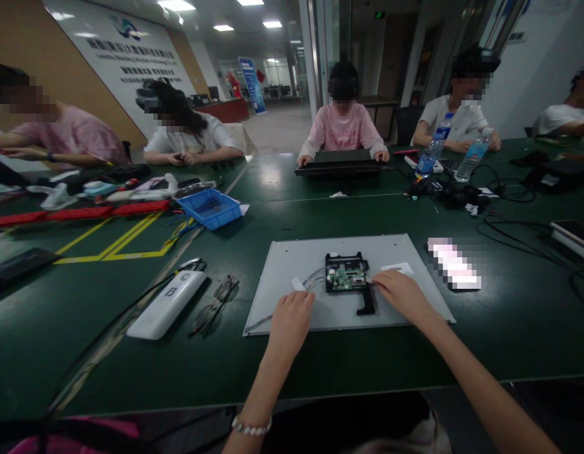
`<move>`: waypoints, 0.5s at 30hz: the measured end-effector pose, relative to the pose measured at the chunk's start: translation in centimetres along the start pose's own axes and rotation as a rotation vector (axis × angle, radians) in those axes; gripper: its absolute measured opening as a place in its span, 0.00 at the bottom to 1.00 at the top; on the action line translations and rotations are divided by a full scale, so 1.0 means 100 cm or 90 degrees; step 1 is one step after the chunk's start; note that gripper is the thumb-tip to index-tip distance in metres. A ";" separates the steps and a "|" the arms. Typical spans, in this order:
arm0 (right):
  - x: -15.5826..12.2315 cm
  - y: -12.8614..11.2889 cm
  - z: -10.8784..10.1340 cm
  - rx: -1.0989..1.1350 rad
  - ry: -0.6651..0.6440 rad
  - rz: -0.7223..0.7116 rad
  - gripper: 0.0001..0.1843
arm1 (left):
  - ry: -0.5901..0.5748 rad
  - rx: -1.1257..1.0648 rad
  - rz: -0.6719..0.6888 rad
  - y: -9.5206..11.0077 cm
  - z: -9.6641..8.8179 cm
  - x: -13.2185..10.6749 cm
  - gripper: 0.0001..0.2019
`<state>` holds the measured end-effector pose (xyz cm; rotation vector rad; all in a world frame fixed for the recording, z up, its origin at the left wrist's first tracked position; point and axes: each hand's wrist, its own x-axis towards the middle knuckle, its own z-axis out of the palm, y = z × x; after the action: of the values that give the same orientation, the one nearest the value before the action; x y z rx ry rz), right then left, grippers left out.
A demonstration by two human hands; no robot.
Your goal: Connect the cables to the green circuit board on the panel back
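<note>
A flat light-grey panel point(391, 318) lies on the green table in front of me. On it sits a black plastic bracket point(366, 306) holding a green circuit board point(342, 279), with thin grey cables point(315, 275) running off to the left. My left hand point(291, 318) rests over the panel's left half beside these cables, fingers curled; what is under them is hidden. At the bracket's right edge, my right hand point(400, 292) has its thumb and fingers pinched together, touching the board's side. Anything between those fingertips is too small to make out.
Left of the panel lie eyeglasses point(214, 306) and a white power bank point(169, 304) with a cable. A phone point(455, 263) lies to the right. Farther off are a blue tray point(211, 208), water bottles point(434, 145) and several people seated around the table.
</note>
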<state>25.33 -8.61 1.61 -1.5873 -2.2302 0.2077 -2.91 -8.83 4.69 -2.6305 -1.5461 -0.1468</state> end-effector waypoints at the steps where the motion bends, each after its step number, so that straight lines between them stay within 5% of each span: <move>1: -0.001 0.001 0.001 -0.010 0.006 0.004 0.15 | 0.003 -0.003 -0.002 -0.002 -0.002 0.000 0.13; 9: -0.017 0.027 -0.003 -0.107 0.150 0.108 0.17 | 0.176 -0.015 -0.045 -0.030 -0.022 0.004 0.14; 15: -0.024 0.040 -0.002 -0.117 0.149 0.159 0.17 | 0.098 -0.029 -0.077 -0.051 -0.003 0.010 0.13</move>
<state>29.54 -9.47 -0.14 -1.8799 -1.9181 -0.1142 -6.90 -5.56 5.24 -2.4909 -1.6679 -0.3883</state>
